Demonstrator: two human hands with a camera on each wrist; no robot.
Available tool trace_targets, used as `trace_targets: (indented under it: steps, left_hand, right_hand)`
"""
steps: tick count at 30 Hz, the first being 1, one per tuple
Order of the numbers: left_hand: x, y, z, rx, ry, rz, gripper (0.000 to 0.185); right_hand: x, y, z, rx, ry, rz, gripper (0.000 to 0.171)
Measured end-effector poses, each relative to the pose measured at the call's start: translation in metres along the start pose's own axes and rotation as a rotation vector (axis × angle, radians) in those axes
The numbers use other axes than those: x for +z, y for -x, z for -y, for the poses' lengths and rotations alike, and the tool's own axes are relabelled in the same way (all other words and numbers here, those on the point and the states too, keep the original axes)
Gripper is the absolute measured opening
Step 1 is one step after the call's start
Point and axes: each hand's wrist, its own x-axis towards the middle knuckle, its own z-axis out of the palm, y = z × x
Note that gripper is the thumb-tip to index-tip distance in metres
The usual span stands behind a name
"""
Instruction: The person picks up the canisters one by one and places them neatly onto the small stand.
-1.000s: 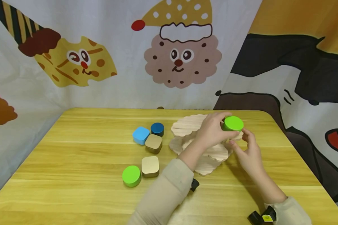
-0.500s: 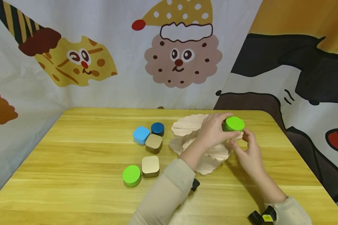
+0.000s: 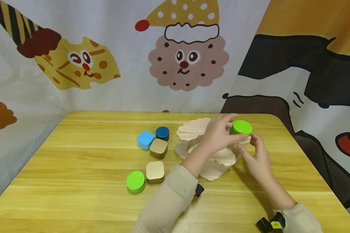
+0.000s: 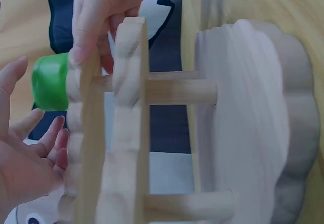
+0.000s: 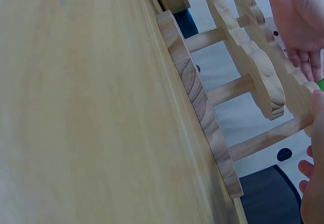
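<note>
Change: almost nothing is shifting between the earlier head views and this one; the green round tin (image 3: 241,127) is still sitting on the top shelf of the scalloped pale wooden tiered stand (image 3: 210,155), near the far right corner of the yellow wooden table (image 3: 75,194).
Left hand (image 3: 220,134): fingers are curling round the tin, keeping hold (not letting go yet).
Right hand (image 3: 258,158): fingers are loosely spread just beside the shelf's edge, gripping nothing.
Meaning: the placing seems to be settling, with release not yet made.

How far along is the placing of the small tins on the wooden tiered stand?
Done: nothing sits freely on the wooden tiered stand. In hand: the left hand holds a green round tin on the upper right shelf; the right hand is beside it. Left on the table: light blue tin, dark blue tin, two gold tins, second green tin.
</note>
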Motion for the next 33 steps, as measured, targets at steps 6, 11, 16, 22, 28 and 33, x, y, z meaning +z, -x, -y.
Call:
trace_targets:
  steps: [6,11,16,22,28,33]
  left_hand:
    - [-0.013,0.012,-0.006,0.034,0.048,-0.023,0.070]
    - [-0.025,0.027,-0.015,0.105,0.058,-0.033,0.067]
    - [-0.038,0.046,-0.025,0.169,0.054,-0.081,0.062]
    - [-0.060,0.073,-0.027,0.181,0.052,-0.081,0.058]
    - [-0.083,0.099,-0.023,0.203,0.088,-0.078,0.056]
    - [-0.102,0.120,-0.013,0.252,0.123,-0.104,0.056]
  right_hand:
    - [0.000,-0.001,0.000,-0.011,0.001,0.000,0.062]
    - [0.000,-0.001,-0.001,-0.011,0.006,-0.010,0.061]
    - [0.000,0.000,-0.001,0.005,0.004,-0.009,0.061]
    - [0.000,-0.001,0.000,0.017,0.002,0.005,0.062]
    - [0.000,-0.001,0.001,0.013,0.008,0.005,0.062]
    - [0.000,-0.001,0.000,0.016,0.010,0.006,0.063]
